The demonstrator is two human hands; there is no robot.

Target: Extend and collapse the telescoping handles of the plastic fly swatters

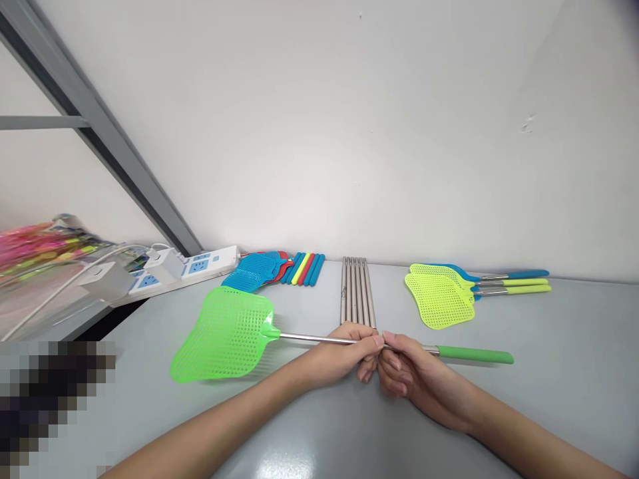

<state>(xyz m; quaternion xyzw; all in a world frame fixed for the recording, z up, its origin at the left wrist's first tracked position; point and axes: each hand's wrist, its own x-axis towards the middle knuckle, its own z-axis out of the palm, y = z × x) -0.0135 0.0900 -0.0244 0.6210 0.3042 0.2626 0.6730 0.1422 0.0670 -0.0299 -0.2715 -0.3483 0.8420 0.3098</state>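
A green fly swatter [234, 336] lies crosswise in front of me, its perforated head to the left and its green grip [474, 355] to the right. My left hand [347, 352] is closed around the thin metal shaft [304, 338]. Close beside it, my right hand [409, 366] pinches the same shaft, thumb tip almost touching the left thumb. Just beyond my hands lies a row of several metal tubes [356, 293], their near ends partly hidden behind my left hand.
Blue and red swatter heads [253, 271] and several coloured grips [303, 269] lie at the back left. Complete yellow and blue swatters [442, 299] are stacked at the back right. A white power strip [212, 261] with plugs and cables runs along the left, near a grey metal frame [107, 133].
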